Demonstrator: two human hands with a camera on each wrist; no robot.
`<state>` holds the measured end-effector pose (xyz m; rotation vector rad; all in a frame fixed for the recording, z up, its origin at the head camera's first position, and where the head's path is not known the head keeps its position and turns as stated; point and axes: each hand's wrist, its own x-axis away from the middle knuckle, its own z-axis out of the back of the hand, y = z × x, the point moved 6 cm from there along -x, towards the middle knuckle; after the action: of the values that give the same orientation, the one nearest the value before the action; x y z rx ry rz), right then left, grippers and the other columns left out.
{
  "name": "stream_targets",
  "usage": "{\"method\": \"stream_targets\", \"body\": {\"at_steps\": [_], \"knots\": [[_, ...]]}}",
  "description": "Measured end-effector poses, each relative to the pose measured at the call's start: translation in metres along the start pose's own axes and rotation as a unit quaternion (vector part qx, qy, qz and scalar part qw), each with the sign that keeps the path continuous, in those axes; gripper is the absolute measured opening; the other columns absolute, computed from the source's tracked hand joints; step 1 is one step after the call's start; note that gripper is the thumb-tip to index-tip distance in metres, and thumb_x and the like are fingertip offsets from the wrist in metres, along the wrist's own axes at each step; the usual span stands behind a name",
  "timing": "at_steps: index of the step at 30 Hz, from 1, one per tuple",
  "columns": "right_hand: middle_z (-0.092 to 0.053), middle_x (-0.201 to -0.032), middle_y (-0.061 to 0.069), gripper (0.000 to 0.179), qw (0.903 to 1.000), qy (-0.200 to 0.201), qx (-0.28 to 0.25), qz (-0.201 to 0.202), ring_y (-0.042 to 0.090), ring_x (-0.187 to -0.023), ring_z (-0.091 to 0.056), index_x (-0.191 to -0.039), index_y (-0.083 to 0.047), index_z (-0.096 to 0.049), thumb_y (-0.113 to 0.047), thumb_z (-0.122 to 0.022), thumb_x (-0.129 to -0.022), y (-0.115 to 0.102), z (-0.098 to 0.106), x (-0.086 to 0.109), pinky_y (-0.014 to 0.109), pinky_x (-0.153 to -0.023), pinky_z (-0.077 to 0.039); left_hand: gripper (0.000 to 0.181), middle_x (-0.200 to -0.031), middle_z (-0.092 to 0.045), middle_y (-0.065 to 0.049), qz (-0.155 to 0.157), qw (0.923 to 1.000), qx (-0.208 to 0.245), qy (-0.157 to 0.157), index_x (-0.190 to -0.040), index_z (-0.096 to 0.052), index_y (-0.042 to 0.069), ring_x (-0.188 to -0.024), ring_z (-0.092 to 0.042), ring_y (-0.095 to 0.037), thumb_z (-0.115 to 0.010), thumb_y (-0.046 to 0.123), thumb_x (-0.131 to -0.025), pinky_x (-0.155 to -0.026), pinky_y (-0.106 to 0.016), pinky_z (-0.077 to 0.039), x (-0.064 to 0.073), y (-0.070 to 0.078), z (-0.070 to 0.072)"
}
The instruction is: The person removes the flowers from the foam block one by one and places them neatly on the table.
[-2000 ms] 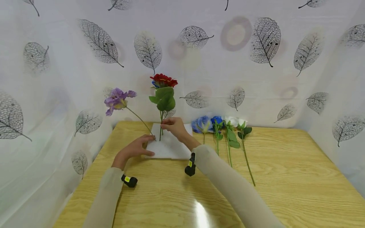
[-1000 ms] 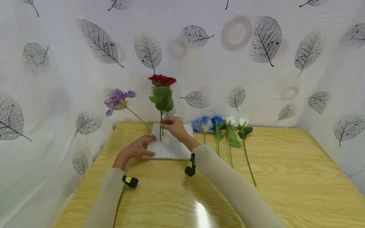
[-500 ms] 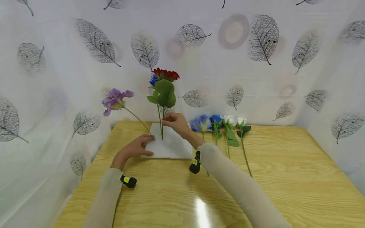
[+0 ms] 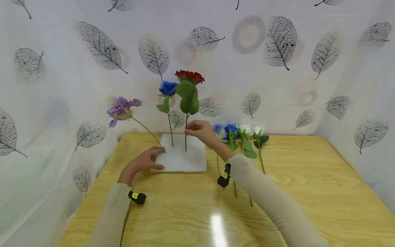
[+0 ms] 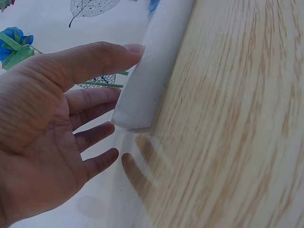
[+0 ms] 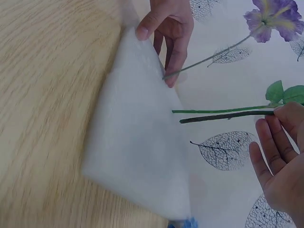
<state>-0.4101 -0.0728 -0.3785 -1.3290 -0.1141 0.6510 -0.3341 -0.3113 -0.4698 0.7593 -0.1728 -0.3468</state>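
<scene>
In the head view a white foam block [image 4: 182,161] lies on the table. My left hand [image 4: 142,162] rests at its left side, fingers spread, thumb [image 5: 128,54] touching the block's edge in the left wrist view. My right hand [image 4: 202,132] pinches the stem of a red flower [image 4: 189,77] with broad green leaves, held upright over the block. Its lower stem end [image 6: 190,120] shows in the right wrist view; whether it touches the foam I cannot tell. A blue rose [image 4: 168,88] stands in the block. Beside my left fingers, a purple iris [image 4: 120,110] leans left.
Right of the block lie a pale blue flower [image 4: 218,130], a dark blue rose [image 4: 231,129] and white flowers [image 4: 246,129], stems toward the front, partly behind my right forearm. A leaf-print curtain [image 4: 210,61] hangs behind the wooden table [image 4: 172,209].
My right hand has moved right with the red flower, which now stands apart from the blue rose that it hid earlier. My left hand has stayed at the block.
</scene>
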Motion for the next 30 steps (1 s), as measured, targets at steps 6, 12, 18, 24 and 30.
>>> {"method": "stream_targets", "body": {"at_steps": [6,12,18,24,30], "knots": [[-0.076,-0.104,0.014,0.023,0.9997,0.008,0.007,-0.021,0.016,-0.091,-0.072,-0.113,0.002,-0.073,-0.012,-0.073,-0.095,-0.004,0.025,0.014,0.054,-0.097,-0.056,0.084,-0.161,-0.031,-0.029,0.002,1.0000,0.003,-0.001,-0.152,-0.042,-0.003,-0.149,-0.026,-0.050,-0.084,0.026,-0.086,-0.120,-0.066,-0.026,0.001,0.002,0.000],[-0.077,-0.105,0.010,0.024,0.9992,0.011,0.013,-0.037,0.016,-0.092,-0.073,-0.114,-0.004,-0.074,-0.018,-0.074,-0.095,-0.003,0.049,0.029,0.040,-0.090,-0.060,0.084,-0.161,-0.030,-0.030,0.000,1.0000,0.003,-0.002,-0.153,-0.041,-0.004,-0.149,-0.025,-0.051,-0.083,0.026,-0.087,-0.120,-0.066,-0.024,0.002,0.003,0.000],[-0.077,-0.099,0.007,0.022,0.9998,0.015,0.006,-0.009,0.015,-0.088,-0.073,-0.113,-0.002,-0.073,-0.015,-0.074,-0.095,-0.002,0.072,0.047,0.035,-0.086,-0.061,0.084,-0.160,-0.031,-0.030,-0.007,0.9999,0.008,0.000,-0.153,-0.041,-0.004,-0.148,-0.026,-0.052,-0.083,0.025,-0.087,-0.120,-0.067,-0.025,0.003,0.001,0.000],[-0.076,-0.103,0.011,0.026,0.9995,0.019,0.018,-0.017,0.022,-0.090,-0.074,-0.116,0.004,-0.071,-0.012,-0.072,-0.095,0.003,0.095,0.068,0.032,-0.082,-0.062,0.083,-0.160,-0.031,-0.031,-0.008,0.9998,0.017,0.002,-0.152,-0.041,-0.005,-0.148,-0.026,-0.052,-0.083,0.024,-0.086,-0.120,-0.067,-0.025,0.003,0.003,-0.001],[-0.076,-0.103,0.008,0.030,0.9980,0.023,0.040,-0.044,0.015,-0.090,-0.074,-0.119,0.003,-0.070,-0.016,-0.073,-0.095,0.007,0.123,0.093,0.030,-0.082,-0.061,0.082,-0.160,-0.031,-0.031,-0.012,0.9998,0.015,0.001,-0.152,-0.041,-0.005,-0.148,-0.026,-0.052,-0.083,0.023,-0.087,-0.120,-0.067,-0.025,0.003,0.004,-0.001]]}}
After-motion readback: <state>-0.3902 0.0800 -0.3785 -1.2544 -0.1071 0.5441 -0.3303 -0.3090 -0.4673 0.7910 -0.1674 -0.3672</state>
